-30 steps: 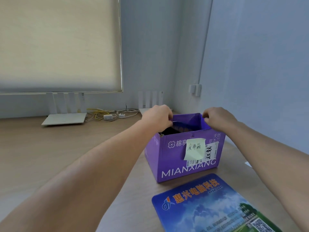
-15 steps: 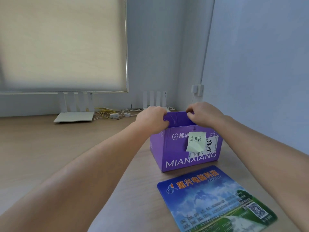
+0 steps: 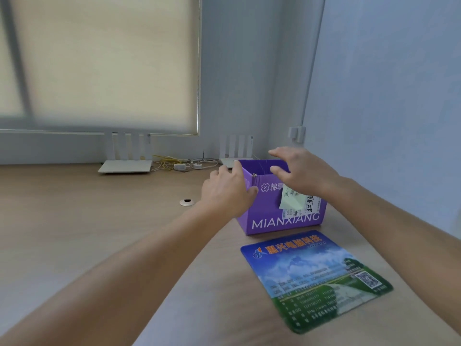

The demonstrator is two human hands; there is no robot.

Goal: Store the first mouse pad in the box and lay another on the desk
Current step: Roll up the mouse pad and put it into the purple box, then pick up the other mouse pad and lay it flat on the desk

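setting: pale wooden desk (image 3: 74,221) in a grey corner, blind drawn, routers along the wall.
box: purple box (image 3: 287,218) at 1 o'clock, contents hidden.
left hand (image 3: 225,193): fingers curled loosely against the box's left wall, gripping nothing.
right hand (image 3: 299,171): spread open over the rim, empty.
mouse pad (image 3: 314,278): printed, flat at 4 o'clock, just before the box.
advice: steady the box, lift both hands straight clear.
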